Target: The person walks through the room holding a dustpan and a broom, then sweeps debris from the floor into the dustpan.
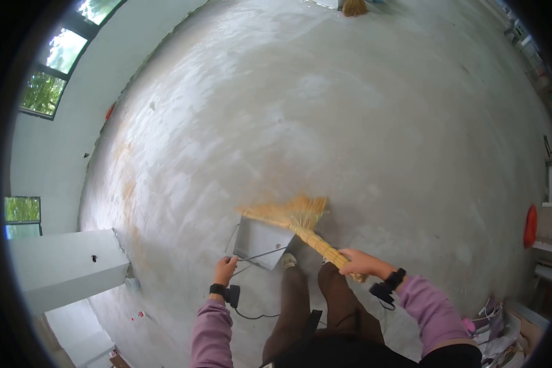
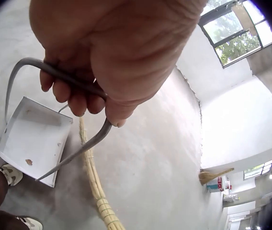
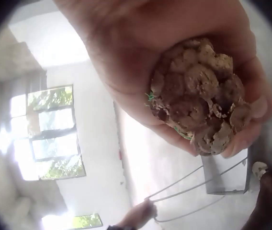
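Note:
My left hand point(image 1: 225, 270) grips the bent metal handle point(image 2: 62, 75) of a dustpan, its fingers curled round the bar. The pale dustpan point(image 1: 257, 242) is low at the floor in front of my feet, with a small brown scrap point(image 2: 28, 162) in it. My right hand point(image 1: 363, 264) holds a straw broom point(image 1: 316, 242) round the upper end of its bound handle. In the right wrist view the handle's butt of cut stalks point(image 3: 198, 96) fills the palm. The broom's bristles point(image 1: 288, 211) spread along the dustpan's far edge, partly overlapping it in the head view.
Sandy dust point(image 1: 282, 181) lies on the concrete floor point(image 1: 380, 141) beyond the bristles. A white pillar point(image 1: 73, 267) stands at left, near the windowed wall. Another broom point(image 1: 354, 7) is at the far end. Bags and boxes point(image 1: 500, 328) lie at lower right. My shoes point(image 1: 289, 261) are close behind the dustpan.

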Available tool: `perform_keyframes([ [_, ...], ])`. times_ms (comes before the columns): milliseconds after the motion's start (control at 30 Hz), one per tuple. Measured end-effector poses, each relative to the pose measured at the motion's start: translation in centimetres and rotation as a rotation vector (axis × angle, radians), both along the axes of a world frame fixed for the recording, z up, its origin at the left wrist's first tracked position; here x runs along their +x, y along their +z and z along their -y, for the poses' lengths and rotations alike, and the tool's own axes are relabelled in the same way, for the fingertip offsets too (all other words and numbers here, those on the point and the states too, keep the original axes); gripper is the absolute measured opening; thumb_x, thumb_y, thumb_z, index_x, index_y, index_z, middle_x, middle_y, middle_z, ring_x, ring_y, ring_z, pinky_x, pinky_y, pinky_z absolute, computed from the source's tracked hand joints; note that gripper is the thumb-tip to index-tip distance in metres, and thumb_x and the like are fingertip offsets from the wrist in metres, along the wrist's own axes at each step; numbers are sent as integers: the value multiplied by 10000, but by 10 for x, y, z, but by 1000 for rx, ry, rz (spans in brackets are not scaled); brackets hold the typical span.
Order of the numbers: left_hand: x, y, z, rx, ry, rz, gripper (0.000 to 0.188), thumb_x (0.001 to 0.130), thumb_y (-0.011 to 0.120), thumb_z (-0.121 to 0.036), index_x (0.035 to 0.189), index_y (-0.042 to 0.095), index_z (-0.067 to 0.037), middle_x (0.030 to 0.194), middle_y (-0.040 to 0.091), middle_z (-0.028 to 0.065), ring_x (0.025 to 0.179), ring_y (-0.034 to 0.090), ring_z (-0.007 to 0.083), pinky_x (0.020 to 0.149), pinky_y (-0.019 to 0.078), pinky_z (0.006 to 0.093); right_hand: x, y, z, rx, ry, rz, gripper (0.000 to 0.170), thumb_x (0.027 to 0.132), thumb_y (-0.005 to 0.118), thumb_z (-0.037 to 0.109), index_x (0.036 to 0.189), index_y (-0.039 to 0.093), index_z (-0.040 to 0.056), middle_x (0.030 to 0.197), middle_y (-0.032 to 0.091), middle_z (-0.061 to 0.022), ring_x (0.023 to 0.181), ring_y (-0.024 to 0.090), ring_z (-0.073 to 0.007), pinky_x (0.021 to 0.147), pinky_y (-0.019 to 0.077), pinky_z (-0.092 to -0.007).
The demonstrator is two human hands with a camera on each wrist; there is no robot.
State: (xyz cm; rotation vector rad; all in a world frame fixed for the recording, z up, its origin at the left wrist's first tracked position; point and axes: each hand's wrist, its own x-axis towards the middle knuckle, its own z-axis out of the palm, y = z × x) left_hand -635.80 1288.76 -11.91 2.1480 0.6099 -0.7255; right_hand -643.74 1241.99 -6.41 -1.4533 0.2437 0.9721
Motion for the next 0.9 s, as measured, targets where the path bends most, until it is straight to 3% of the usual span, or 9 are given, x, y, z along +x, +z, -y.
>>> perform_keyframes([
  [67, 0, -5, -3, -6, 10, -11, 354, 794, 606, -320, 741, 613, 30, 643, 594, 79, 589, 535, 139, 547, 418, 285, -6, 45, 4, 71, -45, -214, 518, 755, 633, 131, 1224, 453, 0, 785, 584, -68, 613, 574, -134, 542, 478, -277],
  [167, -5, -19, -26, -5, -10, -17, 377, 796, 604, -339, 748, 619, 34, 638, 603, 88, 586, 541, 139, 541, 421, 288, -18, 90, 6, 214, -247, -459, 553, 776, 622, 115, 1277, 410, 11, 742, 578, -74, 533, 549, -115, 463, 452, -248],
  [267, -12, -16, -44, -13, -29, -12, 390, 794, 602, -351, 750, 621, 36, 641, 610, 91, 586, 546, 142, 544, 424, 292, -36, 113, -10, 94, -357, -406, 583, 766, 628, 110, 1285, 386, 7, 727, 576, -73, 523, 549, -122, 439, 442, -256],
  [367, -16, -14, -60, -28, -52, 2, 396, 791, 601, -357, 751, 622, 36, 644, 615, 90, 586, 554, 148, 547, 428, 296, -42, 109, -26, -76, -396, -298, 608, 758, 637, 109, 1293, 367, 13, 721, 568, -70, 526, 546, -122, 433, 440, -262],
  [500, -26, -23, -93, -49, -67, 21, 397, 788, 603, -360, 751, 623, 34, 652, 620, 88, 584, 562, 150, 552, 433, 292, -30, 90, -58, -211, -537, -229, 393, 750, 623, 66, 1097, 452, 0, 693, 543, -56, 531, 538, -128, 440, 445, -273],
  [567, -27, -27, -105, -43, -80, -4, 394, 788, 601, -357, 756, 621, 35, 658, 622, 91, 586, 564, 151, 545, 432, 289, -24, 65, -69, -218, -617, -233, 318, 735, 624, 49, 1008, 466, 10, 665, 530, -48, 530, 540, -130, 440, 446, -276],
  [667, -23, -24, -110, -69, -50, -27, 391, 789, 597, -354, 760, 617, 36, 658, 617, 92, 582, 560, 153, 531, 429, 288, -28, 8, -83, -206, -544, -254, 270, 724, 634, 45, 930, 459, 25, 661, 524, -48, 548, 551, -136, 445, 453, -287],
  [767, -24, -25, -117, -87, -17, -28, 387, 788, 596, -349, 764, 614, 37, 645, 606, 88, 572, 551, 153, 516, 423, 288, -16, 37, -131, -118, -491, -365, 266, 720, 640, 39, 912, 458, 25, 673, 529, -51, 532, 549, -144, 432, 454, -298],
  [900, -26, -23, -121, -98, 9, -41, 354, 801, 598, -336, 720, 595, 9, 628, 585, 60, 566, 528, 123, 527, 423, 274, -18, 50, -167, -53, -411, -311, 251, 722, 628, 57, 925, 492, 2, 679, 543, -51, 484, 527, -133, 409, 424, -274],
])
